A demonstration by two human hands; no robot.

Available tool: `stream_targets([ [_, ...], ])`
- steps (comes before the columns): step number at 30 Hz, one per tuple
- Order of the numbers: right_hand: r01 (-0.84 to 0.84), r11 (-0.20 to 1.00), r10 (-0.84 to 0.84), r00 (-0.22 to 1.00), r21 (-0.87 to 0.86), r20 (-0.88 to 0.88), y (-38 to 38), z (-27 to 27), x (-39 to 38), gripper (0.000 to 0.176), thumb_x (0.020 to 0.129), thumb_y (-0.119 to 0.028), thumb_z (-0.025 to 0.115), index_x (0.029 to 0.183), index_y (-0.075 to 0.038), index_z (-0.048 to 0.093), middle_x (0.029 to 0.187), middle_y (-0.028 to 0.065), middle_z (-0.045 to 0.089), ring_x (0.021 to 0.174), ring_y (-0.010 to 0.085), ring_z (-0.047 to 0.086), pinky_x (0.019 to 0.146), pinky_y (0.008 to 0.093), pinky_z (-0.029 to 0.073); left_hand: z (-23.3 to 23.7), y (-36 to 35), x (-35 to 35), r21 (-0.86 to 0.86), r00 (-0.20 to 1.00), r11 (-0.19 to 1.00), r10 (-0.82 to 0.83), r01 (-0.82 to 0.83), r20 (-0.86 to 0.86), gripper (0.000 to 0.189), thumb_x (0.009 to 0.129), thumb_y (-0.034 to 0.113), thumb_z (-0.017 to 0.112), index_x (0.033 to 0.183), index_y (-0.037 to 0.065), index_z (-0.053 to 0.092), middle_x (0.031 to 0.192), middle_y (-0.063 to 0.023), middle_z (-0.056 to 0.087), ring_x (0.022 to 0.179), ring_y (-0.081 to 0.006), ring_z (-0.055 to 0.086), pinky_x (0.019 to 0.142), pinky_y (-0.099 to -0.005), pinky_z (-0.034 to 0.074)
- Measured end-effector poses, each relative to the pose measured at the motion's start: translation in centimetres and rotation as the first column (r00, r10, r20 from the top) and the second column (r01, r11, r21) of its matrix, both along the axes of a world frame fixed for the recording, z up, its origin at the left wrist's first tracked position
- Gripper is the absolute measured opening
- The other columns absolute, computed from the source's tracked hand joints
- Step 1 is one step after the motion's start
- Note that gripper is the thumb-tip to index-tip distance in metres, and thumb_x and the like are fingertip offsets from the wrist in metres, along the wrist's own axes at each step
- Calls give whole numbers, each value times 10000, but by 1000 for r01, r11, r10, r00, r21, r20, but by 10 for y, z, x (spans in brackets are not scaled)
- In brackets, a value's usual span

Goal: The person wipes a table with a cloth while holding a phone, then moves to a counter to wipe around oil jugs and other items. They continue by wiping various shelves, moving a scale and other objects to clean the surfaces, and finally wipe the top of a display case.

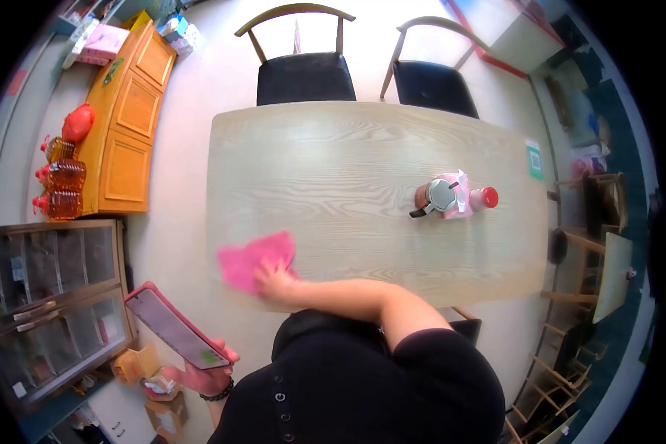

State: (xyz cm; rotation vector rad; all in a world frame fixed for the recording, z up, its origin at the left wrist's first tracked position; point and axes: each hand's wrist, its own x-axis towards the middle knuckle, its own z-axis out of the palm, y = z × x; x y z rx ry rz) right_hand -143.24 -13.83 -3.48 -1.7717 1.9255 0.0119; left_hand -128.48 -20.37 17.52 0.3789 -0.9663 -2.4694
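My right arm reaches across my body to the near left corner of the wood-grain table (325,248). There my right hand (275,281) presses on a pink cloth (255,255) that lies partly bunched on the tabletop; hand and cloth are slightly blurred. My left hand (209,376), with a dark beaded bracelet at the wrist, holds a smartphone (176,328) in a red case, off the table's left edge. The phone is tilted, its screen facing up toward me.
On the table's right half stand a lidded pot with a black handle (442,195), a pink tissue pack (460,200) and a red-capped container (485,197). Two chairs (305,78) (434,87) are at the far side. Left are an orange cabinet (129,133) and oil bottles (63,176).
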Motion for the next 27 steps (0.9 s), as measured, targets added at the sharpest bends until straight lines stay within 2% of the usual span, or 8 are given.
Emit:
stream_targets([
  [5, -376, 894, 408, 908, -244, 95, -90, -26, -18, 336, 782, -322, 496, 1103, -249, 562, 1256, 59, 390, 1227, 336, 246, 883, 647, 254, 6, 10, -6, -30, 998, 999, -39, 40, 41, 986, 662, 762, 382, 1177, -79, 395, 981, -282, 559, 637, -386, 603, 373, -292, 459],
  [9, 306, 921, -342, 932, -242, -122, -136, -25, -142, 309, 767, -296, 518, 1060, -228, 589, 1262, 67, 379, 1190, 326, 284, 855, 682, 256, 7, 12, -1, 29, 983, 983, -181, 182, -22, 970, 685, 737, 393, 1218, -72, 356, 1087, -251, 516, 818, -395, 571, 483, -306, 494],
  [15, 759, 650, -741, 642, 28, -198, 28, -21, -381, 518, 815, -272, 506, 1299, -229, 325, 1406, 89, 141, 1291, 312, 124, 931, 653, 213, 7, 11, 2, 87, 952, 949, -298, 303, -68, 943, 709, 702, 418, 1266, -52, 312, 1214, -214, 445, 994, -393, 508, 652, -334, 520],
  [18, 971, -133, -990, -139, 197, 15, 170, -7, -437, 819, 707, -381, 659, 1357, -211, 190, 1431, 97, 14, 1293, 376, 82, 977, 566, 247, 5, 9, 0, 106, 948, 942, -314, 319, -60, 957, 701, 713, 415, 1264, -55, 314, 1209, -210, 451, 999, -381, 507, 655, -333, 514],
  [21, 767, -500, -865, -464, 401, -192, 237, 53, -427, 873, 691, -393, 669, 1367, -182, 159, 1432, 112, 10, 1279, 393, 128, 976, 515, 279, 2, 0, 3, 28, 944, 945, -325, 326, -58, 961, 705, 716, 403, 1265, -59, 312, 1202, -217, 455, 1013, -369, 498, 666, -327, 503],
  [23, 666, -611, -792, -502, 428, -347, 232, 34, -426, 900, 702, -432, 636, 1360, -84, 130, 1393, 126, 182, 1226, 220, 325, 930, 371, 385, 3, -13, 7, 120, 847, 851, -522, 511, 95, 945, 711, 712, 400, 1270, -46, 314, 1177, -230, 471, 988, -372, 513, 636, -323, 504],
  [26, 858, -252, -788, 87, 448, -610, 186, 2, -406, 844, 738, -403, 613, 1347, -24, 169, 1406, 203, 86, 1256, 402, 203, 972, 480, 287, 6, 10, -19, 61, 930, 928, -369, 368, -7, 926, 708, 712, 406, 1277, -14, 323, 1149, -244, 486, 929, -384, 542, 576, -334, 513],
  [27, 895, -209, -866, 18, 394, -500, 175, 20, -387, 757, 772, -371, 583, 1334, -20, 219, 1395, 224, 113, 1240, 438, 206, 946, 519, 295, 10, 12, -23, 59, 928, 926, -370, 373, -51, 924, 703, 716, 405, 1276, -4, 329, 1145, -246, 488, 914, -388, 549, 565, -343, 516],
])
